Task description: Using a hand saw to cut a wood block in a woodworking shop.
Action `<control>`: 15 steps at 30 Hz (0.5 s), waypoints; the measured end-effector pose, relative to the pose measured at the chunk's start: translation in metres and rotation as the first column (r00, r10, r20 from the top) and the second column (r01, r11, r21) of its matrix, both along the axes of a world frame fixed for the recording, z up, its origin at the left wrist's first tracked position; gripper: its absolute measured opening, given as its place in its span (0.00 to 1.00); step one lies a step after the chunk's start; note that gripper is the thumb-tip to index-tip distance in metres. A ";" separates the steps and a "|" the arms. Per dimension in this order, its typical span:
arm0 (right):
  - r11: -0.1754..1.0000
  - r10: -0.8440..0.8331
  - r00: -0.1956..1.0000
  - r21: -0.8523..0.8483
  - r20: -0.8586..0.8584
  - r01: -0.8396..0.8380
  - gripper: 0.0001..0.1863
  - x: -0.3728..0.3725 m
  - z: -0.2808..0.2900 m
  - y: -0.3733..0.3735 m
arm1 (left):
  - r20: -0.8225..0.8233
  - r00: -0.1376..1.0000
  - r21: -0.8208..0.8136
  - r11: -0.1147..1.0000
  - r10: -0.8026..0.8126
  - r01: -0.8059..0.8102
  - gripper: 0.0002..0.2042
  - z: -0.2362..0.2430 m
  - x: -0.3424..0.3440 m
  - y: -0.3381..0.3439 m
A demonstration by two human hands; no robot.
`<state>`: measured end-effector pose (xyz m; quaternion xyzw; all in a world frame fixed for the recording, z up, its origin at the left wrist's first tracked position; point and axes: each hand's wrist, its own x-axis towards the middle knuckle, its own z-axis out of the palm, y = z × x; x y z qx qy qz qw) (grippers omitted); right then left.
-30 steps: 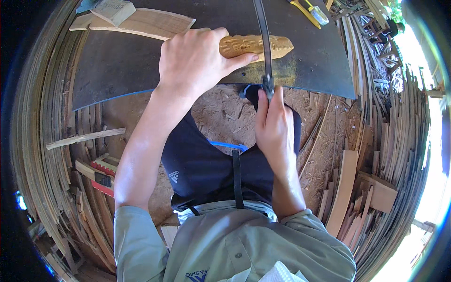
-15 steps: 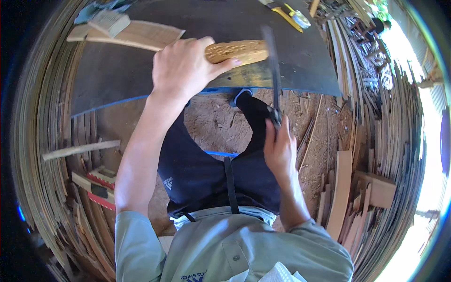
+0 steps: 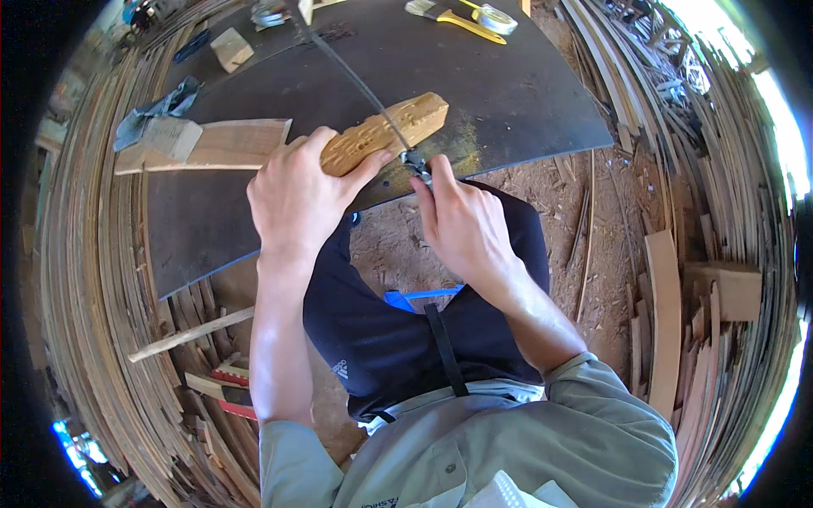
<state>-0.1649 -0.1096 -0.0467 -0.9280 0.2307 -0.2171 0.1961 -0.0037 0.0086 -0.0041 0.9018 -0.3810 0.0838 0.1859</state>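
My left hand is closed around the near-left end of a carved, yellow-brown wooden block, its thumb along the near side. The block is held at a slant over the near edge of the dark tabletop. My right hand is closed on the handle end of a long, thin-bladed metal tool; whether it is a saw or a file I cannot make out. Its narrow dark blade passes across the block and runs away to the far left. The tool's metal fitting is close to my left thumb.
Yellow dust lies on the tabletop beside the block. Farther back are a yellow-handled brush, a tape roll and a small wood block. A flat board sits at left. Stacked wood strips line both sides.
My right hand has moved up and left, close to the left hand. The blade, earlier beside the block's right end, now lies across it. The view has shifted, and the block tilts more.
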 end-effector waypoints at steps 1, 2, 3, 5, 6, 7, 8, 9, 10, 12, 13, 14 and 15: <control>1.000 0.023 1.000 -0.002 0.020 -0.023 0.13 0.000 0.000 0.000 | -0.012 1.000 0.005 1.000 0.008 -0.008 0.29 0.001 0.000 0.000; 0.999 0.045 0.998 -0.004 0.040 -0.045 0.13 -0.001 -0.002 0.000 | -0.006 1.000 0.017 1.000 -0.010 0.010 0.29 0.001 0.000 -0.001; 0.999 0.044 0.998 -0.003 0.033 -0.044 0.13 -0.003 -0.004 -0.001 | -0.006 1.000 0.006 1.000 -0.012 0.012 0.29 0.001 -0.001 -0.002; 1.000 0.029 0.999 0.005 0.025 -0.029 0.14 -0.005 -0.001 0.001 | 0.009 1.000 0.037 0.999 -0.027 0.026 0.29 -0.001 0.001 0.000; 1.000 0.028 1.000 -0.009 0.004 -0.028 0.14 -0.005 -0.001 0.002 | 0.052 0.998 0.018 1.000 -0.019 0.018 0.30 -0.005 0.002 -0.003; 0.999 0.039 0.998 -0.034 0.052 -0.037 0.14 -0.007 -0.004 -0.005 | 0.090 0.996 -0.012 1.000 -0.005 0.006 0.31 -0.007 0.001 -0.007; 0.999 0.032 0.998 -0.012 0.052 -0.031 0.13 -0.009 -0.004 -0.005 | 0.095 0.995 0.010 1.000 -0.019 0.018 0.31 -0.005 0.001 -0.006; 1.000 0.027 0.999 0.004 0.034 -0.027 0.13 -0.008 -0.003 -0.001 | 0.058 0.998 0.017 1.000 -0.018 0.017 0.31 -0.001 0.000 -0.004; 1.000 0.026 1.000 0.011 0.010 -0.026 0.13 -0.008 -0.001 0.000 | 0.015 1.000 0.016 1.000 -0.013 0.013 0.30 0.001 -0.003 -0.005; 1.000 0.018 1.000 0.019 -0.001 -0.018 0.13 -0.007 -0.004 0.003 | 0.023 1.000 0.017 1.000 -0.018 0.018 0.30 0.000 -0.004 -0.005; 1.000 0.016 1.000 0.014 -0.009 -0.016 0.13 -0.006 -0.006 0.004 | 0.036 0.999 0.034 0.999 0.004 -0.005 0.31 0.001 -0.004 -0.005; 1.000 0.006 1.000 0.022 -0.012 -0.005 0.13 -0.006 -0.008 0.004 | 0.048 0.999 0.051 0.998 0.026 -0.028 0.31 0.001 -0.004 -0.005; 1.000 0.013 1.000 0.001 -0.001 -0.013 0.13 -0.006 -0.010 0.003 | 0.047 0.999 0.040 0.999 0.016 -0.018 0.31 -0.002 -0.003 -0.005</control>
